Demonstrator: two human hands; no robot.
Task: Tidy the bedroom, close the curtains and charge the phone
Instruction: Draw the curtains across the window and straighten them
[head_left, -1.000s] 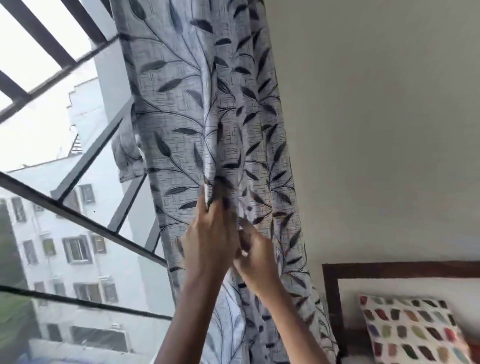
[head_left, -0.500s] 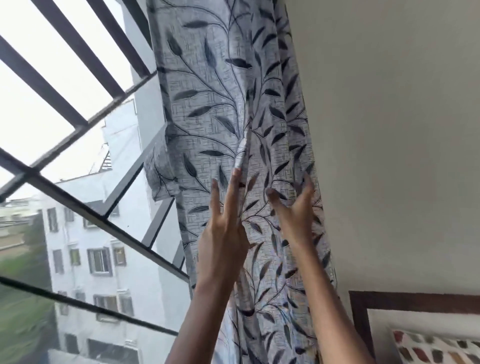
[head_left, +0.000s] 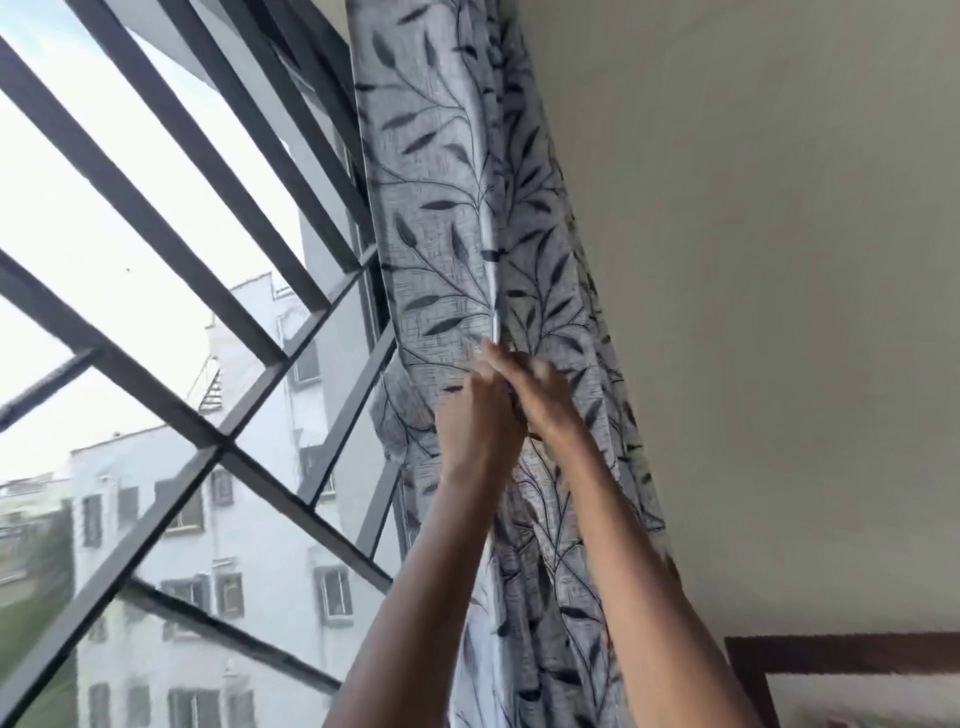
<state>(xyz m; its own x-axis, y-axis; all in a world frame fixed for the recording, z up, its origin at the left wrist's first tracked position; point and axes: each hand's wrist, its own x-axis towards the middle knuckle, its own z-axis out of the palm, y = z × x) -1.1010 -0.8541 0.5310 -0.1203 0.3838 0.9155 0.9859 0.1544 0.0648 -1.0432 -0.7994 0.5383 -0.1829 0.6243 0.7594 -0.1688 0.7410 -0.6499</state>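
A grey curtain (head_left: 447, 218) printed with dark leaves hangs bunched between the window and the wall. Both my arms reach up to it. My left hand (head_left: 475, 431) and my right hand (head_left: 540, 400) meet at one vertical fold (head_left: 493, 291) of the cloth, fingers closed round its edge. The hands overlap and are blurred, so the exact grip of each finger is unclear. No phone is in view.
A dark metal window grille (head_left: 218, 441) fills the left half, with white buildings (head_left: 156, 519) outside. A plain cream wall (head_left: 753, 312) is on the right. A dark wooden headboard corner (head_left: 831, 649) shows at the bottom right.
My hands went from open fingers spread on the curtain to meeting higher up on one fold. The view tilted upward, and the patterned pillow dropped out of sight.
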